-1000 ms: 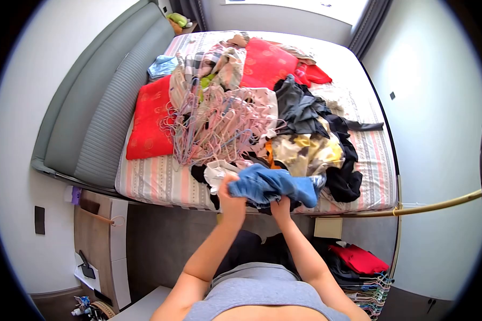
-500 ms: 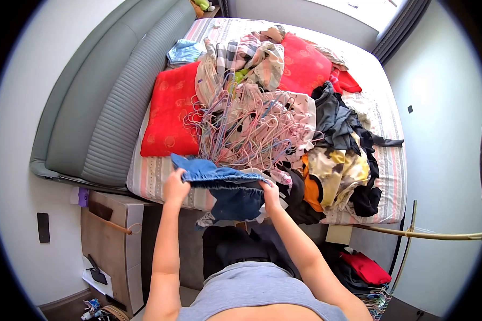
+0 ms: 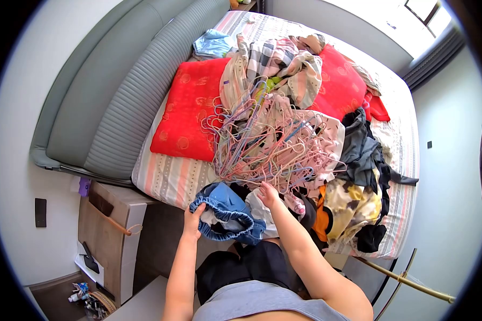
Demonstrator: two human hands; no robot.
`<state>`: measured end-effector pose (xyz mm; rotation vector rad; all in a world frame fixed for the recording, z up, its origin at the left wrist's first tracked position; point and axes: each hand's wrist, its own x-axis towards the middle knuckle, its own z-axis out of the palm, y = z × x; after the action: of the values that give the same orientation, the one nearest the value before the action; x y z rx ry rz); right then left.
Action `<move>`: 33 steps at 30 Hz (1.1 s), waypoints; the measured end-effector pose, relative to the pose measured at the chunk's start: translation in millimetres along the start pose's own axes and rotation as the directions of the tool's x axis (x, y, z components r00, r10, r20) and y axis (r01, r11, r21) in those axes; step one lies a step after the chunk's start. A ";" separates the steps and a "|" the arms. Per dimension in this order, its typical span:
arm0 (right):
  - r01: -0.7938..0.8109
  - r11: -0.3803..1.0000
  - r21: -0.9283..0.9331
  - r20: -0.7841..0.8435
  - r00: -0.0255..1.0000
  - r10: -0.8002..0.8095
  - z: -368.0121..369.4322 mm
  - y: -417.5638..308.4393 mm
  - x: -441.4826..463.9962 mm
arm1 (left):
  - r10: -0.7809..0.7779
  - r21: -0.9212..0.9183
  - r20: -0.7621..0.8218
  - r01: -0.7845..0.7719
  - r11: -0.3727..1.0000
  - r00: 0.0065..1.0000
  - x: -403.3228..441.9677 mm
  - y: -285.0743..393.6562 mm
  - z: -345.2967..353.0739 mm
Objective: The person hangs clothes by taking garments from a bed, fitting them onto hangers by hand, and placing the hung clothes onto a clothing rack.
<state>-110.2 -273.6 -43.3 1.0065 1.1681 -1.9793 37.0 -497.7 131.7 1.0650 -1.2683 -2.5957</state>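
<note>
Blue denim clothing point(image 3: 225, 206) with a gathered elastic waist hangs at the bed's near edge, its waist opening facing up. My left hand point(image 3: 193, 220) is closed on the left side of that waistband. To the right, my right hand point(image 3: 269, 196) has its fingers apart, beside a white garment point(image 3: 260, 213) and just below the near edge of the hanger pile. The many pink, blue and purple hangers point(image 3: 273, 139) lie tangled on a pink patterned cloth point(image 3: 332, 134).
Red cushions point(image 3: 190, 109) lie on the striped bed point(image 3: 171, 179). Dark garments point(image 3: 359, 147) and a yellow-and-white one point(image 3: 353, 206) are heaped at right. A wooden cabinet point(image 3: 104, 235) stands at lower left, and a pole point(image 3: 412, 283) crosses lower right.
The denim has swung down and its waist now opens upward. My right hand has let go of it and opened near the hangers. The view has shifted, moving the bed rightward.
</note>
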 end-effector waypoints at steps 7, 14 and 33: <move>0.438 0.877 -0.200 0.165 0.897 -0.410 33.8 -29.3 -9.7 | -0.072 -0.112 0.025 0.074 0.991 0.997 5.5 -5.0 13.2; 0.694 0.703 -0.155 -0.112 0.695 -0.711 -37.6 -99.1 -91.0 | -0.122 -0.083 0.064 0.127 0.988 0.990 32.4 -14.8 46.3; 0.728 0.684 0.043 -0.379 0.645 -0.663 -136.7 -90.6 -99.4 | 0.040 0.393 0.162 -0.101 0.914 0.986 32.8 -25.2 90.7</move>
<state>-91.2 -100.0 36.1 1.1240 1.7937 -2.6379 -37.2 -431.2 133.7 0.8549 -1.8979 -2.4607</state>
